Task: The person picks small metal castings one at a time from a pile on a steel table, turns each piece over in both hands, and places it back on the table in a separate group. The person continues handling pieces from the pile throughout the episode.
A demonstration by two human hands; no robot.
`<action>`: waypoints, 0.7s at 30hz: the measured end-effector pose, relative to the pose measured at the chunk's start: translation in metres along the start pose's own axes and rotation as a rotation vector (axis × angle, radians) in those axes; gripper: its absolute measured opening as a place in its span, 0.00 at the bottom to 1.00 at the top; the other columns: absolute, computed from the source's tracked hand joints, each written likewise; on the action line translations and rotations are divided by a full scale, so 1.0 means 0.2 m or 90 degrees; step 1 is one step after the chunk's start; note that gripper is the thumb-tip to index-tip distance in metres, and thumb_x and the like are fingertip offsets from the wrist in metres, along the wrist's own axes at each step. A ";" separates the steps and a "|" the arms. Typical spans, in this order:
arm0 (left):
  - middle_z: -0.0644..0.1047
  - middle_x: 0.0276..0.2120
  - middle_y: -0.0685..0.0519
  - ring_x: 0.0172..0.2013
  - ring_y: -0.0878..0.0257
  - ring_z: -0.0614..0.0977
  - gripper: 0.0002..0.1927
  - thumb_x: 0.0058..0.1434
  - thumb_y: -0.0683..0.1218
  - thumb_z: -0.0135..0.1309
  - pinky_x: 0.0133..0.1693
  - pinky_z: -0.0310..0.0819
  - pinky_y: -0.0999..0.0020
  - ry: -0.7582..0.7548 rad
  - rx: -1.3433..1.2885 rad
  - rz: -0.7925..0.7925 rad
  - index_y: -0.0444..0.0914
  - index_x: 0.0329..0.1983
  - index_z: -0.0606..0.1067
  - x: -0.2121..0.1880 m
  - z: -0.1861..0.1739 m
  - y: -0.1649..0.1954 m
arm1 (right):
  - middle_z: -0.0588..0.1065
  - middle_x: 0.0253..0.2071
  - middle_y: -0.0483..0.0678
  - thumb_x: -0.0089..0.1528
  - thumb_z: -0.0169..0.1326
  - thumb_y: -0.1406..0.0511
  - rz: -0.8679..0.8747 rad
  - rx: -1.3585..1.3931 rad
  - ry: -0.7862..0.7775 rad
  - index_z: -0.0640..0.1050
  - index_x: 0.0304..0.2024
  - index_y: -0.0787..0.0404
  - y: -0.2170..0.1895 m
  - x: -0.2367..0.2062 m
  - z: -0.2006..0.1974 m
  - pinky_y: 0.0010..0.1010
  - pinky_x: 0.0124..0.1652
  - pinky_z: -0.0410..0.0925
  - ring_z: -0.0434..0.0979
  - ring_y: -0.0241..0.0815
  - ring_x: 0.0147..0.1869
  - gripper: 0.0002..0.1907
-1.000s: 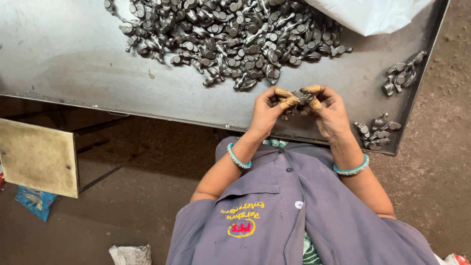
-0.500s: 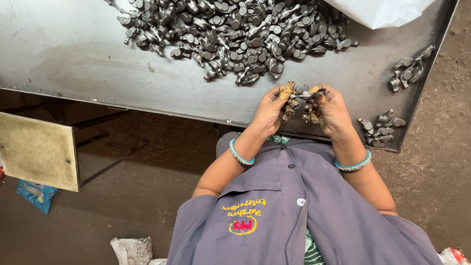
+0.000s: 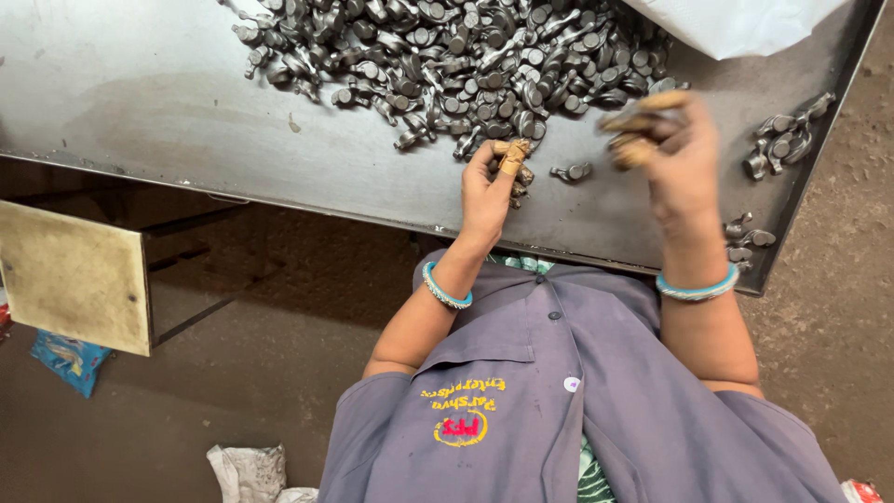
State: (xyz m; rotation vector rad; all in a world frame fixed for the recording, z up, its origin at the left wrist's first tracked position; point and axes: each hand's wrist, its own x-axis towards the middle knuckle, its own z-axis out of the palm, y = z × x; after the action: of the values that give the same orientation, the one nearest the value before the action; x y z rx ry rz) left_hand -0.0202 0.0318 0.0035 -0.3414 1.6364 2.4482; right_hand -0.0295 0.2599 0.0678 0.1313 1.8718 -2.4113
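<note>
The worktop (image 3: pixel 186 121) is a grey metal sheet that runs across the top of the view, its near edge just ahead of my body. On its far half lies the pile of small metal parts (image 3: pixel 466 56), a loose heap of dark castings within reach of both hands, which I judge keeps the stock close for picking. A white bag (image 3: pixel 736 19) rests at the far right corner, touching the pile's edge. A smaller group of sorted parts (image 3: pixel 782 140) sits near the right edge, well apart from the pile, and a few more lie nearer the corner.

My left hand (image 3: pixel 489 191) rests at the near fringe of the pile. Its grip is pressed around 1 small part (image 3: pixel 518 177), held between thumb and taped fingertips; the tape appears to guard against sharp edges. 1 single part (image 3: pixel 570 171) lies on the bare worktop between my hands.

My right hand (image 3: pixel 675 158) is raised above the worktop and motion-blurred. Its fingers are curled; I cannot tell whether they pinch anything.

Below the worktop: a tan board (image 3: pixel 74 275) at left, a blue packet (image 3: pixel 67 359) and a crumpled white bag (image 3: pixel 250 470) on the floor. Nothing obstructs either hand.
</note>
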 end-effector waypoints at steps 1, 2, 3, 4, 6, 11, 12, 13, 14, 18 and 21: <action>0.78 0.33 0.59 0.30 0.76 0.76 0.04 0.70 0.40 0.53 0.29 0.67 0.80 0.003 0.003 0.011 0.37 0.46 0.76 0.00 0.00 0.00 | 0.78 0.49 0.51 0.57 0.68 0.72 -0.041 -0.174 -0.044 0.75 0.47 0.57 0.01 -0.03 0.04 0.27 0.50 0.75 0.79 0.39 0.51 0.19; 0.78 0.34 0.59 0.31 0.76 0.77 0.05 0.69 0.40 0.53 0.29 0.67 0.80 0.006 0.007 0.022 0.37 0.46 0.76 0.00 0.00 0.00 | 0.78 0.45 0.53 0.51 0.70 0.72 -0.138 -0.457 -0.056 0.77 0.46 0.59 0.04 -0.05 0.08 0.32 0.48 0.74 0.77 0.46 0.49 0.23; 0.78 0.36 0.59 0.33 0.76 0.77 0.05 0.69 0.40 0.54 0.32 0.69 0.80 -0.001 0.028 0.043 0.36 0.47 0.77 0.00 0.01 0.01 | 0.77 0.41 0.55 0.44 0.73 0.73 -0.235 -0.740 -0.066 0.79 0.46 0.61 0.08 -0.07 0.11 0.37 0.46 0.72 0.75 0.52 0.46 0.27; 0.79 0.37 0.59 0.35 0.76 0.76 0.06 0.70 0.39 0.54 0.35 0.70 0.80 -0.008 0.049 0.064 0.36 0.48 0.77 -0.01 0.02 0.01 | 0.77 0.41 0.54 0.46 0.72 0.73 -0.225 -0.750 -0.047 0.79 0.45 0.60 0.12 -0.09 0.12 0.36 0.45 0.72 0.75 0.50 0.46 0.25; 0.79 0.39 0.59 0.36 0.74 0.76 0.07 0.69 0.38 0.56 0.36 0.71 0.78 -0.018 0.089 0.064 0.35 0.49 0.78 -0.02 0.05 0.03 | 0.77 0.41 0.52 0.50 0.71 0.74 -0.207 -0.767 -0.012 0.77 0.44 0.60 0.20 -0.12 0.11 0.34 0.44 0.72 0.76 0.46 0.46 0.22; 0.78 0.52 0.58 0.51 0.70 0.80 0.15 0.66 0.37 0.56 0.53 0.76 0.74 -0.177 0.033 0.092 0.34 0.56 0.77 -0.05 0.08 0.04 | 0.78 0.42 0.44 0.57 0.69 0.72 0.070 -0.078 -0.001 0.73 0.46 0.62 0.33 -0.11 -0.04 0.26 0.46 0.73 0.77 0.33 0.44 0.20; 0.79 0.53 0.56 0.52 0.69 0.80 0.15 0.67 0.37 0.56 0.55 0.75 0.73 -0.196 0.000 0.073 0.33 0.57 0.77 -0.04 0.09 0.03 | 0.78 0.43 0.43 0.58 0.69 0.71 0.093 0.041 -0.015 0.74 0.47 0.60 0.35 -0.12 -0.06 0.25 0.49 0.75 0.79 0.33 0.46 0.19; 0.79 0.53 0.54 0.53 0.67 0.79 0.14 0.68 0.37 0.57 0.57 0.74 0.72 -0.217 -0.033 0.053 0.31 0.57 0.78 -0.04 0.11 0.01 | 0.79 0.42 0.44 0.59 0.68 0.70 0.149 0.110 -0.017 0.74 0.47 0.61 0.36 -0.13 -0.08 0.26 0.47 0.75 0.80 0.35 0.45 0.18; 0.80 0.54 0.52 0.55 0.66 0.79 0.14 0.69 0.36 0.57 0.60 0.73 0.72 -0.236 -0.067 0.034 0.30 0.57 0.78 -0.04 0.12 -0.01 | 0.79 0.42 0.46 0.59 0.66 0.68 0.205 0.179 -0.018 0.75 0.48 0.62 0.37 -0.15 -0.10 0.27 0.45 0.76 0.81 0.36 0.44 0.17; 0.80 0.49 0.51 0.50 0.66 0.80 0.11 0.68 0.35 0.58 0.56 0.75 0.70 -0.214 -0.090 0.012 0.29 0.53 0.80 -0.03 0.15 -0.05 | 0.80 0.40 0.46 0.62 0.62 0.62 0.352 0.321 -0.006 0.76 0.51 0.64 0.41 -0.16 -0.15 0.28 0.42 0.77 0.82 0.39 0.41 0.19; 0.82 0.46 0.51 0.48 0.66 0.81 0.10 0.67 0.36 0.59 0.55 0.76 0.70 -0.194 -0.113 -0.018 0.29 0.51 0.79 -0.03 0.15 -0.05 | 0.79 0.39 0.46 0.67 0.61 0.60 0.372 0.319 0.005 0.76 0.52 0.63 0.44 -0.18 -0.16 0.28 0.37 0.74 0.82 0.42 0.40 0.17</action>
State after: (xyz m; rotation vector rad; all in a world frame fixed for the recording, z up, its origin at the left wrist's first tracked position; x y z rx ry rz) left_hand -0.0147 0.0642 0.0070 -0.0106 1.2879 2.4822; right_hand 0.0165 0.2695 -0.0205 0.6200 0.9864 -2.3611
